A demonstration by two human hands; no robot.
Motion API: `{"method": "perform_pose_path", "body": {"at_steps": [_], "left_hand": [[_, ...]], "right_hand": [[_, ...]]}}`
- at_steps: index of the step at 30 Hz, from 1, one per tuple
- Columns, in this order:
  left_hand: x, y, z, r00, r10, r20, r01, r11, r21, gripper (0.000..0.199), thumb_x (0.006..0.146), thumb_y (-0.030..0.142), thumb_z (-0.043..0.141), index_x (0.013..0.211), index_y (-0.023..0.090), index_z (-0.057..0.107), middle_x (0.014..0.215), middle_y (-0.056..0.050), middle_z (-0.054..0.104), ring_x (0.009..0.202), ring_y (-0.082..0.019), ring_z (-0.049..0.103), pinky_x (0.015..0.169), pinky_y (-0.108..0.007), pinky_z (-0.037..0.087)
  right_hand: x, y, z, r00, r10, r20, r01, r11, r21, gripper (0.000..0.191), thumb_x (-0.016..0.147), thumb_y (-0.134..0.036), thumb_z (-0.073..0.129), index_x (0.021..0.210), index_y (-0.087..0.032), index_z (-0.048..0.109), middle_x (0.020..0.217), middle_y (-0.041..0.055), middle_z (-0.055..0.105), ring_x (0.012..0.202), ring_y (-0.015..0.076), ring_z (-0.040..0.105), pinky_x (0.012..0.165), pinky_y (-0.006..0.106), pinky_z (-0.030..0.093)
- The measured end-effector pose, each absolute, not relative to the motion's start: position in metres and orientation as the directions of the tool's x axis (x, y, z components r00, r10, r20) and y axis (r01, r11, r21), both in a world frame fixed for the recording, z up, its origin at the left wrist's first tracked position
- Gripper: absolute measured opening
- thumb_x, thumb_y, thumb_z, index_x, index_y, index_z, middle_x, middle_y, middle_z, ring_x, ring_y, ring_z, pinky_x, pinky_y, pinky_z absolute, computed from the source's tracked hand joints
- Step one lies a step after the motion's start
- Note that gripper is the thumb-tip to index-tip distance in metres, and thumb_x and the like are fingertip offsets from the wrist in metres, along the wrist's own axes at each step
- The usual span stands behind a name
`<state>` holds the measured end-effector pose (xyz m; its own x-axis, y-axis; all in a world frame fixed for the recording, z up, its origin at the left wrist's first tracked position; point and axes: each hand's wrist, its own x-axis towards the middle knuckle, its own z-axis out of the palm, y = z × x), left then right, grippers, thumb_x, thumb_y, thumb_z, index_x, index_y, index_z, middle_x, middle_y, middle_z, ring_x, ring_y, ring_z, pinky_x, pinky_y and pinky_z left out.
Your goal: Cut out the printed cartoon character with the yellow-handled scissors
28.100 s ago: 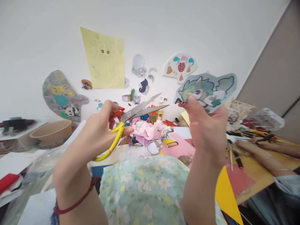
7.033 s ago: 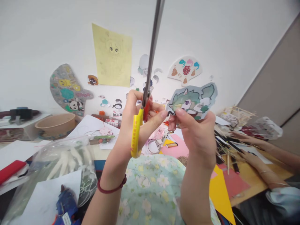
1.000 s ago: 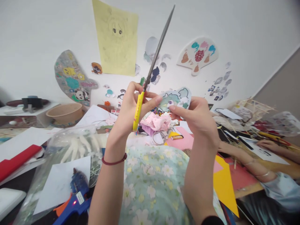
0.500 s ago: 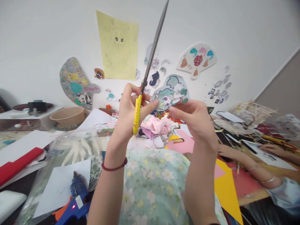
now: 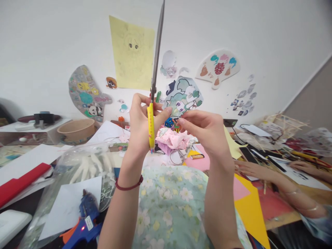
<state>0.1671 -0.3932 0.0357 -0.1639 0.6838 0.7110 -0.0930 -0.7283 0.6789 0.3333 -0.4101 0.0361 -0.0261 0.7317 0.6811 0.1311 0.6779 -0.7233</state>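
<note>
My left hand point(image 5: 145, 119) is closed, its thumb pinching the left edge of a paper cutout point(image 5: 185, 98) with a mint-green and white cartoon figure on it. Hooked on the same hand are scissors point(image 5: 151, 121) with a yellow handle, their long metal blades pointing up. My right hand point(image 5: 204, 129) has its thumb and fingers nearly together at the cutout's lower edge. How firmly those fingertips grip it is hard to make out. Beyond the hands lies a heap of pink fabric point(image 5: 173, 138) on the table.
At lower left a blue glue gun point(image 5: 89, 221) rests on white paper, its light red. Gloves in a plastic bag point(image 5: 88, 166) lie behind it. Yellow card point(image 5: 252, 204) is at right, near a co-worker's hand point(image 5: 255, 171). Paper fans and drawings hang on the wall.
The cutout has shifted slightly left and up. The scissors, tilted right before, now stand nearly upright. My right hand has moved a little left.
</note>
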Motion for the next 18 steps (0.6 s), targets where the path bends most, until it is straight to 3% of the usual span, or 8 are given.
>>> {"method": "perform_pose_path", "body": {"at_steps": [6,9,14,18], "left_hand": [[0.171,-0.392,0.034,-0.177,0.673,0.718,-0.141,-0.740,0.658,0.043,0.073,0.033,0.085,0.090,0.023,0.047,0.080,0.003,0.060,0.060,-0.008,0.053,0.053,-0.024,0.045],[0.174,-0.392,0.035,-0.161,0.669,0.726,-0.122,-0.743,0.658,0.041,0.080,0.040,0.079,0.092,0.024,0.042,0.081,0.003,0.060,0.055,-0.007,0.049,0.051,-0.024,0.042],[0.175,-0.381,0.028,-0.075,0.556,0.828,-0.014,-0.830,0.557,0.046,0.090,0.065,0.055,0.096,0.025,0.036,0.088,-0.001,0.057,0.065,-0.009,0.050,0.060,-0.026,0.044],[0.182,-0.374,0.018,0.070,0.543,0.837,0.041,-0.840,0.541,0.051,0.089,0.066,0.056,0.105,0.025,0.030,0.106,-0.004,0.049,0.068,-0.008,0.046,0.062,-0.027,0.043]], "right_hand": [[0.330,-0.407,0.036,-0.003,0.719,0.695,0.113,0.691,-0.714,0.010,0.076,-0.026,0.082,0.078,-0.018,0.076,0.068,-0.0008,0.071,0.059,0.0064,0.063,0.052,0.017,0.050],[0.328,-0.406,0.035,0.032,0.686,0.727,0.088,0.723,-0.686,0.010,0.076,-0.025,0.082,0.077,-0.018,0.075,0.064,-0.0021,0.069,0.055,0.0069,0.062,0.052,0.019,0.050],[0.328,-0.403,0.038,0.286,0.544,0.789,-0.019,0.826,-0.563,0.012,0.076,-0.027,0.081,0.079,-0.021,0.071,0.064,-0.0041,0.071,0.053,0.0082,0.064,0.050,0.021,0.051],[0.331,-0.405,0.042,0.469,0.447,0.762,-0.130,0.888,-0.441,0.011,0.079,-0.026,0.079,0.081,-0.021,0.069,0.069,-0.0047,0.073,0.059,0.0080,0.069,0.060,0.021,0.057]]}}
